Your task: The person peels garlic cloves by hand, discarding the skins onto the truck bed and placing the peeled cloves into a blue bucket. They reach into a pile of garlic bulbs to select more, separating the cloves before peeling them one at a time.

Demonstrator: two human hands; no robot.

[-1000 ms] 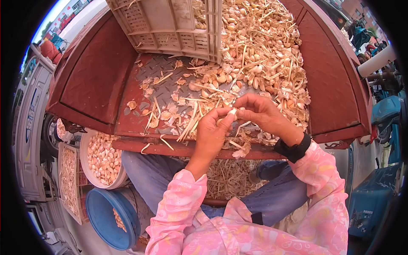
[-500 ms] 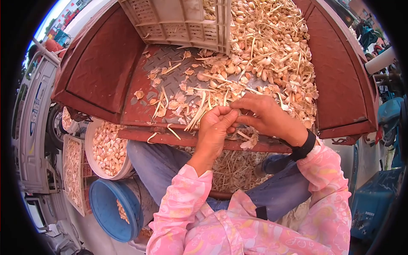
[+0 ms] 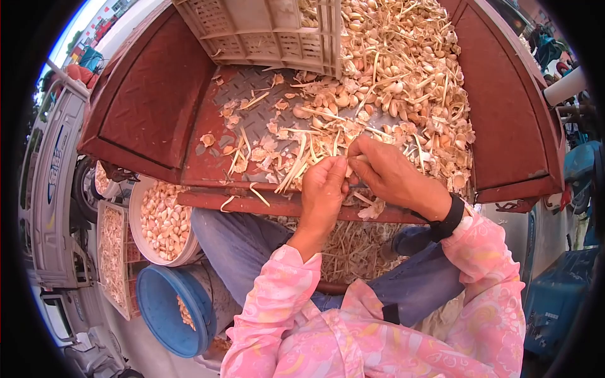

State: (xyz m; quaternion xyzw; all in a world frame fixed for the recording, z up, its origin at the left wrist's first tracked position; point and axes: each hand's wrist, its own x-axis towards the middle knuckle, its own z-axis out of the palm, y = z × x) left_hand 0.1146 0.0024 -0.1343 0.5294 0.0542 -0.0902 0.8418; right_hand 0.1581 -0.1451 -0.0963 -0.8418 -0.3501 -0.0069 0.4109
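My left hand (image 3: 322, 189) and my right hand (image 3: 384, 170) meet over the front edge of a red metal cart bed (image 3: 214, 170). Fingers of both are closed in a pinch around a small pale piece, apparently a garlic clove (image 3: 349, 171), mostly hidden by the fingertips. Beyond my right hand spreads a heap of garlic cloves (image 3: 397, 94) mixed with papery skins and dry stems. Several pale garlic stems (image 3: 297, 160) lie just past my left hand. A flake of garlic skin (image 3: 373, 208) rests on the edge below my right hand.
A tilted plastic crate (image 3: 265, 34) stands at the back of the bed. On the left are a white bucket of peeled-looking cloves (image 3: 165, 220), a crate of garlic (image 3: 113, 255) and a blue bucket (image 3: 161, 312). Stems litter the ground (image 3: 350, 252) between my legs.
My right-hand fingers have shifted slightly and bent more around the pinch. My left hand has moved a little right. The heap and containers stay as they were.
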